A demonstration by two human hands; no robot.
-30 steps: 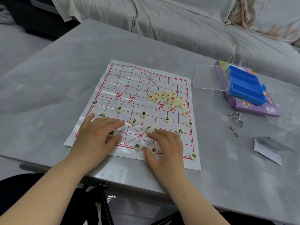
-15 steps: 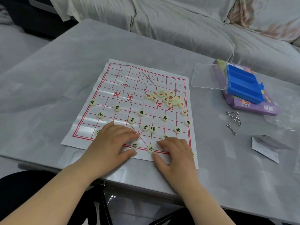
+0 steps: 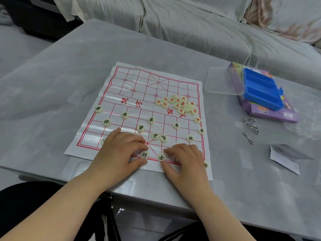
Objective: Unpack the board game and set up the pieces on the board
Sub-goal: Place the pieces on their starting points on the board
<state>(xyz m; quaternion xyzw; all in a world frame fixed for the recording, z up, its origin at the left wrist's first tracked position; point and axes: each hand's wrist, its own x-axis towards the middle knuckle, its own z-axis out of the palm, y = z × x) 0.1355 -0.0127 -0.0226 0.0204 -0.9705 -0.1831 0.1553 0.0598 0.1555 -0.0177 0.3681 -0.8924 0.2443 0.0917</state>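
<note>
A grey, glossy surface (image 3: 69,75) fills most of the view and reflects the light in pale patches. On its right side lie three small metal wire puzzles (image 3: 251,126), close together in a loose line running from far to near. Nearer and further right lies a folded paper leaflet (image 3: 284,158), white outside and partly open. A crumpled piece of clear wrap (image 3: 306,122) lies at the right edge. Beyond the far edge stands a sofa (image 3: 191,32) under a wrinkled grey cover, with a patterned cloth (image 3: 286,20) at its far right. A black leg (image 3: 111,214) shows below the near edge.
</note>
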